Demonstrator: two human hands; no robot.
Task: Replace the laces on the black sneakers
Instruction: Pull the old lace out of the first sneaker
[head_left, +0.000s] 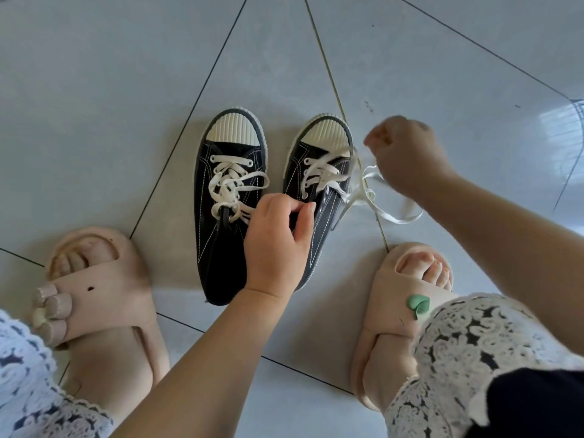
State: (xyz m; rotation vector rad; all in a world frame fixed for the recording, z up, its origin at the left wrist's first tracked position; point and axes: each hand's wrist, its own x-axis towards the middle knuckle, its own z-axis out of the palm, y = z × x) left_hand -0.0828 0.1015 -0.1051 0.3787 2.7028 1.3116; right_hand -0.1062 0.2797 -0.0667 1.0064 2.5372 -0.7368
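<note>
Canvas and flat woven lace were all that needed handling, both light and soft. On the pale grey tiled floor [110, 105] stood the half-unlaced black canvas sneaker with a cream ribbed rubber toe cap [322, 197], taken here as the landmark. Its cream flat lace [360, 192] was limp. It spilled in loose loops onto the tiles just beside the sneaker's outer edge, and would likely slide through the eyelets freely, yet snag if pulled askew.

The right hand [407, 153], blurred, hung just beside the toe cap with fingers curled, seemingly pinching a strand of that lace. The left hand [278, 238] lay over the sneaker's heel half, with thumb and forefinger pinched on the upper's edge near the top eyelets. That seemed a sensible hold, since the empty shoe looked light enough to skid.

The matching fully laced black sneaker [218, 248] stood just beside the landmark's inner edge. A worn beige foam slipper [388, 298] sat near its heel, and a second beige slipper [104, 289] lay well beyond the laced shoe. Past the toe cap only tile showed, leaving room to draw the lace out.
</note>
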